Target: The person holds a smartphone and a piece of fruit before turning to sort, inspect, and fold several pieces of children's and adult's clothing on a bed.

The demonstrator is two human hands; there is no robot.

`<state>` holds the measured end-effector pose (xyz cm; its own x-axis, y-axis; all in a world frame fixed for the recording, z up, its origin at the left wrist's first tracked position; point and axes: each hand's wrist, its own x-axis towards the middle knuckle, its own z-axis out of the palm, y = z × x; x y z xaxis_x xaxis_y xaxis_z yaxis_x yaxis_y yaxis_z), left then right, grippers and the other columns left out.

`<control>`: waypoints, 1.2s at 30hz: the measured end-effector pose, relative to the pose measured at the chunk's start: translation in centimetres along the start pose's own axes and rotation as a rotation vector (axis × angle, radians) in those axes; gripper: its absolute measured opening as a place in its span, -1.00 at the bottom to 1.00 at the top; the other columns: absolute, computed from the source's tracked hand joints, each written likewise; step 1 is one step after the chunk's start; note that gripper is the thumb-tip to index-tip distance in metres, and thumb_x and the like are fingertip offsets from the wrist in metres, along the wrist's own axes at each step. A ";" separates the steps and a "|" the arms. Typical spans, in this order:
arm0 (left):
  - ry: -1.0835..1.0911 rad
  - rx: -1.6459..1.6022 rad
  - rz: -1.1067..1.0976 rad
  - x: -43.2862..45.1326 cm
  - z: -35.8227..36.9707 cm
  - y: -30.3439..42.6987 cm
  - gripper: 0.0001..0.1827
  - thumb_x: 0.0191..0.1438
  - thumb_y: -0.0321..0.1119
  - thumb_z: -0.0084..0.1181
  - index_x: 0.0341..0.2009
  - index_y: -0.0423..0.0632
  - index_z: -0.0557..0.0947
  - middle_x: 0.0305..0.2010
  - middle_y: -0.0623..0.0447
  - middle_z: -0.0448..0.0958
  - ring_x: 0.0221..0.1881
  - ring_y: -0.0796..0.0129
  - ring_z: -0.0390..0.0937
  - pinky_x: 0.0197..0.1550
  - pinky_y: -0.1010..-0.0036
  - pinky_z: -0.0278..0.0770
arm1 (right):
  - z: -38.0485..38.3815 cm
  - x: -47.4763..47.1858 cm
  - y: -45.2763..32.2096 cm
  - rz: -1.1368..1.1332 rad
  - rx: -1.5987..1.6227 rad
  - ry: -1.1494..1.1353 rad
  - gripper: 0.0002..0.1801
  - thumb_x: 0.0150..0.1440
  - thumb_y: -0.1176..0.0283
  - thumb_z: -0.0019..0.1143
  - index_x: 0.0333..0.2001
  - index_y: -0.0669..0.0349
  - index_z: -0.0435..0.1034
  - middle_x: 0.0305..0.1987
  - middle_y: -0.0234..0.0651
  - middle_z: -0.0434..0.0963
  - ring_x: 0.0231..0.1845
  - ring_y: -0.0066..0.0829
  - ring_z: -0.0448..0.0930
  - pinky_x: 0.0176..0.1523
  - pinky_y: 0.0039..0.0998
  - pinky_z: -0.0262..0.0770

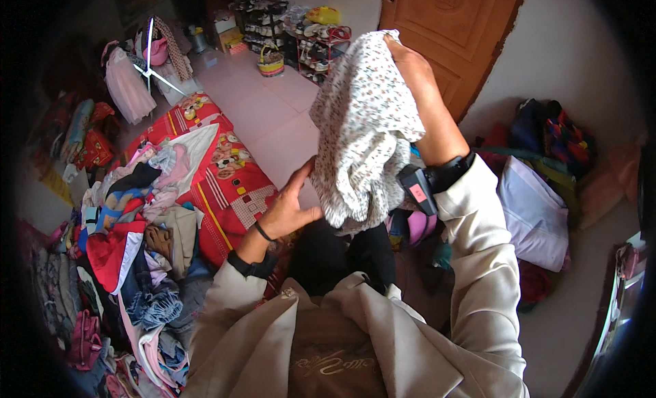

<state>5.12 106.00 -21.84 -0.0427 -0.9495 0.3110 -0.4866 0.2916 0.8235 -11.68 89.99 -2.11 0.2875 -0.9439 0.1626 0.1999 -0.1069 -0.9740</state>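
Observation:
A white garment (366,111) with a small floral print hangs in folds in front of me, above my knees. My right hand (410,59) grips its upper edge, with the fingertips partly hidden by the cloth. Beside the garment's lower left side is my left hand (294,203), thumb and fingers spread apart. Its fingertips meet the edge of the fabric; whether they pinch it is unclear. Left of me, a heap of mixed clothes (171,234) lies over a red patterned bedspread (225,187).
A pale pillow (533,213) rests on bundled fabrics at the right. A wooden door (451,34) stands ahead, with shoe racks (315,46) and a yellow basket (270,62) left of it. A white stand (149,64) holds hanging clothes, including a pink dress (128,82).

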 end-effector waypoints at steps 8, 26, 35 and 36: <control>0.523 -0.834 0.020 1.7 -1.5 2.6 -0.76 0.16 -0.43 -0.26 -0.15 -0.24 0.43 -0.24 0.04 0.49 -0.23 0.48 0.44 -0.17 0.57 0.42 | 0.1 -1.3 0.8 0.031 -0.139 -0.116 -0.58 0.13 0.25 -0.15 -0.14 0.45 0.34 -0.20 -0.19 0.48 -0.17 -0.46 0.43 -0.04 -0.53 0.25; 0.445 -0.417 0.188 6.4 -9.3 14.4 -0.80 0.17 -0.34 -0.14 -0.24 -0.19 0.45 -0.39 0.18 0.46 -0.39 0.65 0.38 -0.35 0.73 0.33 | 4.6 -5.1 0.4 -0.489 -0.374 -0.871 -0.20 -0.17 0.40 0.32 0.12 0.25 0.06 0.01 -0.21 0.34 0.01 -0.49 0.34 0.04 -0.47 0.30; -0.029 -0.528 0.095 4.4 -8.3 8.2 -0.55 0.08 -0.29 0.00 0.03 -0.19 0.28 -0.05 -0.01 0.39 -0.07 0.48 0.34 -0.03 0.50 0.32 | 2.8 -2.6 -3.4 -0.505 -0.361 -0.646 -0.80 -0.01 0.39 0.15 -0.26 0.18 0.47 -0.41 -0.43 0.56 -0.41 -0.66 0.53 -0.31 -0.58 0.46; -0.109 -0.327 0.186 4.3 -7.5 7.9 -0.54 0.07 -0.30 0.00 0.04 -0.20 0.27 -0.02 0.01 0.37 -0.05 0.48 0.33 -0.02 0.51 0.30 | 2.6 -2.0 -3.9 -0.459 -0.324 -0.628 -0.79 -0.02 0.39 0.15 -0.26 0.17 0.47 -0.40 -0.43 0.56 -0.41 -0.66 0.53 -0.31 -0.58 0.47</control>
<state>7.63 105.10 -10.45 -0.2050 -0.8785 0.4316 -0.1591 0.4650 0.8709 -10.63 93.08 1.76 0.7301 -0.4458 0.5179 0.1732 -0.6124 -0.7713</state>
